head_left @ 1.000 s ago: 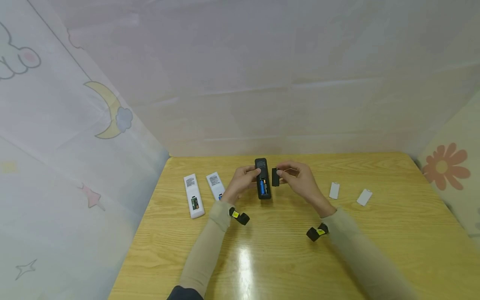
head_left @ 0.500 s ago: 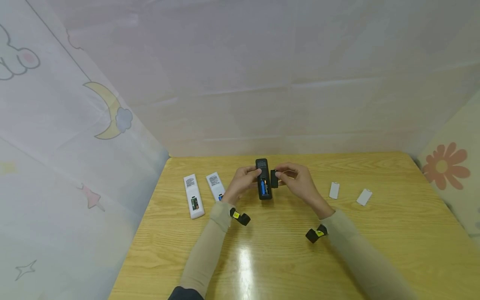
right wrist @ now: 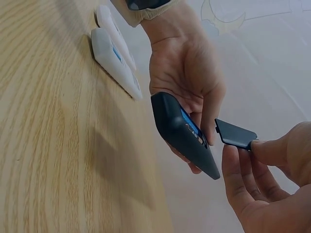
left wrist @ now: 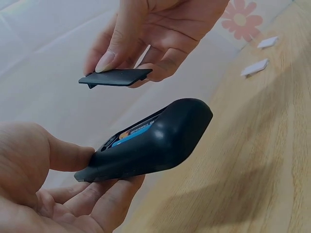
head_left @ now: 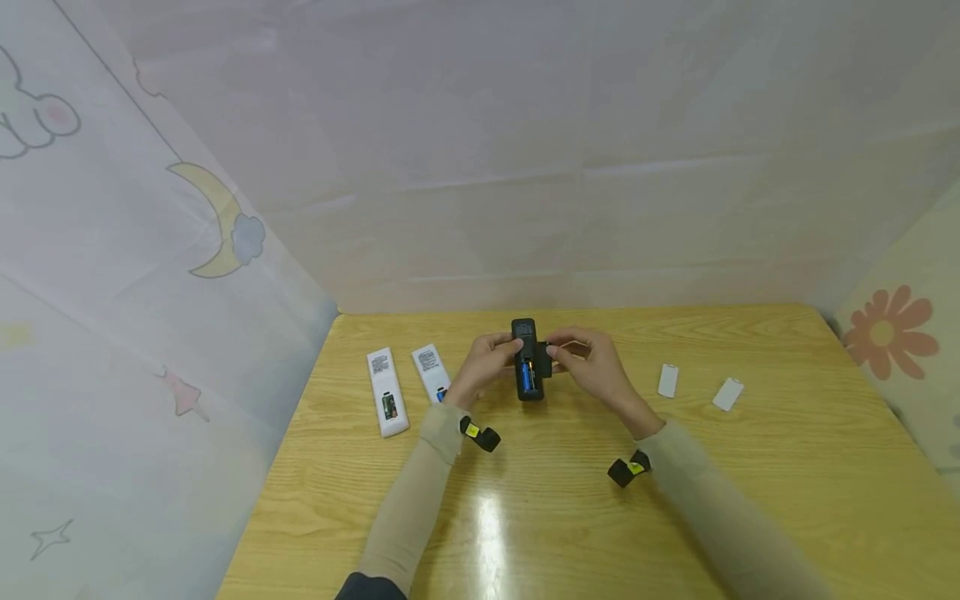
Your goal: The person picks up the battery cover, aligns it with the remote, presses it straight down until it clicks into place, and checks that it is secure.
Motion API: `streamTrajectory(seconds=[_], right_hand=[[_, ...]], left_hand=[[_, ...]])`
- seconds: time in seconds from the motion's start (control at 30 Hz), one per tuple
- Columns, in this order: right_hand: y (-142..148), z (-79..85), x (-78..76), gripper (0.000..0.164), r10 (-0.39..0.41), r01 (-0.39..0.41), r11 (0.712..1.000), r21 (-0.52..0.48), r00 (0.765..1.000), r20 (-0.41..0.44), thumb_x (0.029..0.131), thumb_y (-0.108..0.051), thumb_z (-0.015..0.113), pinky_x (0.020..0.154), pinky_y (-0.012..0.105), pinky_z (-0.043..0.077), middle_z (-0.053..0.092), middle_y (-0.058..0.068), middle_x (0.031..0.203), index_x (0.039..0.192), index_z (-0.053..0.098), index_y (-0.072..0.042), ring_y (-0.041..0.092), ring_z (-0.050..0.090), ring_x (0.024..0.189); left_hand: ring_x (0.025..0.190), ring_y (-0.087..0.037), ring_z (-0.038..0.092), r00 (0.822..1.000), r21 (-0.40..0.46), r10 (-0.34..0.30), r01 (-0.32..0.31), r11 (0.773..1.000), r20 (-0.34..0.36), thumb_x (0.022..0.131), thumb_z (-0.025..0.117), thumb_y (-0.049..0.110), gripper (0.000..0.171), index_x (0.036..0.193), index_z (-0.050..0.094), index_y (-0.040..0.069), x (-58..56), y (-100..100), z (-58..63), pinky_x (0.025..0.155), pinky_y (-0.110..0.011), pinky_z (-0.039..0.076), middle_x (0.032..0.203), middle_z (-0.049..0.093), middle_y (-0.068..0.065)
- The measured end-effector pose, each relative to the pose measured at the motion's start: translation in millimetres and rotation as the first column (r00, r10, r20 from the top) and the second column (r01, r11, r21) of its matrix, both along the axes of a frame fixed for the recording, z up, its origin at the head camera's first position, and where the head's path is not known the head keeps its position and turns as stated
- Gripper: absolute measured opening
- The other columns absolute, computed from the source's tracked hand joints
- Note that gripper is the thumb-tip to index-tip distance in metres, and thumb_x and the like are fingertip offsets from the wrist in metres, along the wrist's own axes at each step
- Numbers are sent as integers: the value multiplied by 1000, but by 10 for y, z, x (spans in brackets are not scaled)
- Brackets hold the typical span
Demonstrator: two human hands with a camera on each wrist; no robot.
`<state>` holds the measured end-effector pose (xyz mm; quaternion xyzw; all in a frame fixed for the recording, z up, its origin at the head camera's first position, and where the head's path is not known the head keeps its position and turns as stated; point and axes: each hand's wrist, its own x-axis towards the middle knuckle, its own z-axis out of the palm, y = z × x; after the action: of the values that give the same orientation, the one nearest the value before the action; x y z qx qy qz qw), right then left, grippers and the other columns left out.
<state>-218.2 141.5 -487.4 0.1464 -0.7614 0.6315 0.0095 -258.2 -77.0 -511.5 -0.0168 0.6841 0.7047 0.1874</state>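
My left hand [head_left: 483, 365] grips a black remote control [head_left: 528, 360] above the table, its back turned up, thumb on one side and fingers beneath. In its uncovered battery compartment lie batteries [left wrist: 136, 133], one of them blue. My right hand [head_left: 596, 367] pinches the black battery cover [left wrist: 114, 77] between thumb and fingers. In the left wrist view the cover hangs above the compartment, with a gap between them. The right wrist view shows the cover [right wrist: 235, 134] beside the remote's open back, near the left thumb.
Two white remotes lie on the table at the left, the outer one [head_left: 388, 392] and the inner one [head_left: 431, 371], partly behind my left hand. At the right lie two white battery covers [head_left: 668, 381]. A printed cloth wall [head_left: 480, 250] rises behind the wooden table [head_left: 555, 517].
My right hand has brought the black cover leftward to the remote, so that it now overlaps the remote's right edge in the head view. The left hand has barely moved.
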Motion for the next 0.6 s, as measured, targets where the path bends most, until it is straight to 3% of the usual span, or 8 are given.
streamTrajectory(seconds=[0.17,0.6], right_hand=[[-4,-2,3,22,11,-11,1000,-8,1000,-1,104,-2,68,84,57,65,66,27,119,123,72,7,48,72,112],[-8,7,1,22,12,-12,1000,8,1000,-2,104,-3,68,82,49,67,66,27,119,124,72,7,48,72,112]], left_hand=[[128,-31,68,1000,-4,-7,7,1000,-7,109,64,25,49,150,57,-2,-2,10,-25,107,-46,59,142,67,-18],[129,-33,68,1000,1,-1,1,1000,-4,110,62,24,51,153,54,-2,-8,7,3,109,-50,58,144,65,-20]])
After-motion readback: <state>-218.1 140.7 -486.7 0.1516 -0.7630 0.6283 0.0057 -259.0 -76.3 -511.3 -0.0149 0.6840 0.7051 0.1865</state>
